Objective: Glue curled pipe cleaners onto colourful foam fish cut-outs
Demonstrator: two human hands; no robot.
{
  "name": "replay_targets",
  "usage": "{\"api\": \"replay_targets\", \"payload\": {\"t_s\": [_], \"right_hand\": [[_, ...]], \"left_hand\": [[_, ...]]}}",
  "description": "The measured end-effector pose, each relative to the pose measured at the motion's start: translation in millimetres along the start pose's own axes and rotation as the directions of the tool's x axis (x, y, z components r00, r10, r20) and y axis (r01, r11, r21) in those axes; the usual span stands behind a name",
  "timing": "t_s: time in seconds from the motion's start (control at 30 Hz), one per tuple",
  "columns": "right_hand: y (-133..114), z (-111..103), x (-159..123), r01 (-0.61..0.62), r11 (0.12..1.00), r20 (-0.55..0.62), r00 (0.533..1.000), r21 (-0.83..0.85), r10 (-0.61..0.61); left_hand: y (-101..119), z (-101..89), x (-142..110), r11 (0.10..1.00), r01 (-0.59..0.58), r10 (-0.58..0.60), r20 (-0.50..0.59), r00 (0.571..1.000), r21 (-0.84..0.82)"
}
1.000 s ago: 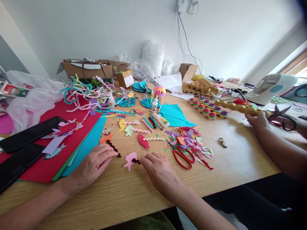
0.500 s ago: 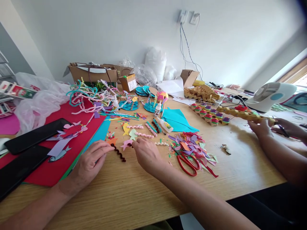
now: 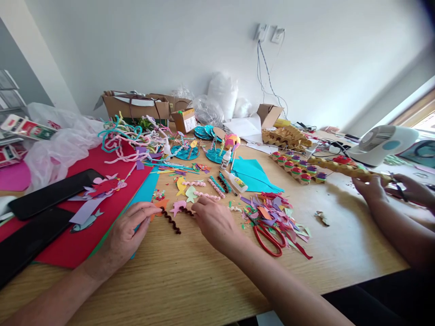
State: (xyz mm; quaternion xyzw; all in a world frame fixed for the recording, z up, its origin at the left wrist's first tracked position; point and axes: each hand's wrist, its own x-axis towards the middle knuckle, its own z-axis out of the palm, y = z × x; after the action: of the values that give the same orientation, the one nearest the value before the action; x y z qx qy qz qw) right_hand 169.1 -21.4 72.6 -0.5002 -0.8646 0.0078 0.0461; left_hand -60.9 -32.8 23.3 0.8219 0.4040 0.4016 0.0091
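Pinching brown coil (image 3: 187, 211), right grip (image 3: 215, 222) closed, left grip (image 3: 131, 226) unclear, room on tabletop (image 3: 176, 280) toward near edge (image 3: 367, 278)

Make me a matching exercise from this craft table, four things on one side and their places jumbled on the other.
Column one:
1. left hand
2. red scissors
3. right hand
4. grey-blue fish

Column two:
A. by the pink cutout
B. on the red sheet
C. by the orange cutout
D. at the scraps' edge

Pairs: 1-C, 2-D, 3-A, 4-B.
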Motion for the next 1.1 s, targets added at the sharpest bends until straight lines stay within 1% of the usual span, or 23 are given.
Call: {"api": "replay_targets", "payload": {"t_s": [0.07,0.13,0.2,0.27,0.3,0.37,0.4,0.5,0.57,0.63,0.73,0.8,0.9,0.97,1.0,1.1], "right_hand": [[6.7,-10.1,-12.2,-0.086,0.996,-0.024,0.996,0.039,0.087],[12.4,-15.6,-26.4,-0.138,0.985,-0.021,0.99,0.099,0.141],[14.9,-15.3,-41.4,-0.125,0.976,-0.001,0.992,0.176,0.127],[13.1,-11.0,-55.0,-0.053,0.965,0.035,0.998,0.258,0.046],[10.7,-8.2,-60.7,-0.002,0.956,0.055,0.998,0.293,-0.015],[4.3,-3.0,-68.7,0.119,0.941,0.064,0.987,0.316,-0.147],[0.8,-0.6,-70.8,0.19,0.931,0.06,0.974,0.311,-0.219],[-8.8,6.3,-68.9,0.403,0.88,0.021,0.907,0.251,-0.422],[-14.3,12.0,-61.8,0.524,0.832,-0.031,0.849,0.185,-0.528],[-19.8,18.2,-51.9,0.616,0.779,-0.098,0.788,0.12,-0.608],[-28.1,25.9,-36.4,0.717,0.694,-0.183,0.693,0.07,-0.698],[-32.2,30.0,-28.5,0.755,0.653,-0.208,0.65,0.066,-0.731],[-33.6,38.5,-22.9,0.801,0.59,-0.22,0.597,0.101,-0.772],[-31.8,46.4,-22.6,0.809,0.57,-0.222,0.587,0.142,-0.778],[-30.7,50.7,-22.9,0.803,0.574,-0.221,0.596,0.162,-0.772],[-28.9,61.7,-24.5,0.762,0.61,-0.217,0.647,0.218,-0.731]], "left_hand": [[-0.4,0.8,-0.6,1.0,0.004,-0.004,-0.002,1.0,-0.007],[0.4,1.4,-1.3,1.0,0.01,-0.01,0.003,1.0,-0.013],[2.1,1.1,-1.7,1.0,0.011,-0.011,0.009,1.0,-0.017],[3.9,-0.8,-0.9,1.0,-0.005,0.005,-0.01,1.0,-0.009],[4.6,-2.6,0.3,1.0,-0.022,0.022,-0.025,0.999,0.001],[5.1,-7.6,4.3,0.998,-0.051,0.053,-0.057,0.997,0.03],[5.1,-10.5,7.1,0.997,-0.057,0.06,-0.069,0.996,0.043],[6.1,-18.4,18.0,0.998,-0.034,0.039,-0.098,0.994,0.046],[9.4,-20.4,26.5,1.0,0.007,-0.007,-0.105,0.994,-0.002],[15.2,-18.3,34.6,0.996,0.05,-0.057,-0.1,0.993,-0.078],[24.7,-8.9,43.0,0.975,0.106,-0.124,-0.085,0.989,-0.194],[27.1,-0.9,44.4,0.958,0.139,-0.163,-0.074,0.984,-0.253],[22.0,8.0,40.1,0.943,0.165,-0.188,-0.056,0.981,-0.289],[15.6,10.4,35.0,0.949,0.16,-0.18,-0.05,0.982,-0.271],[12.6,10.7,32.5,0.955,0.157,-0.175,-0.048,0.983,-0.252],[6.9,9.5,27.9,0.967,0.162,-0.171,-0.032,0.985,-0.195]]}}
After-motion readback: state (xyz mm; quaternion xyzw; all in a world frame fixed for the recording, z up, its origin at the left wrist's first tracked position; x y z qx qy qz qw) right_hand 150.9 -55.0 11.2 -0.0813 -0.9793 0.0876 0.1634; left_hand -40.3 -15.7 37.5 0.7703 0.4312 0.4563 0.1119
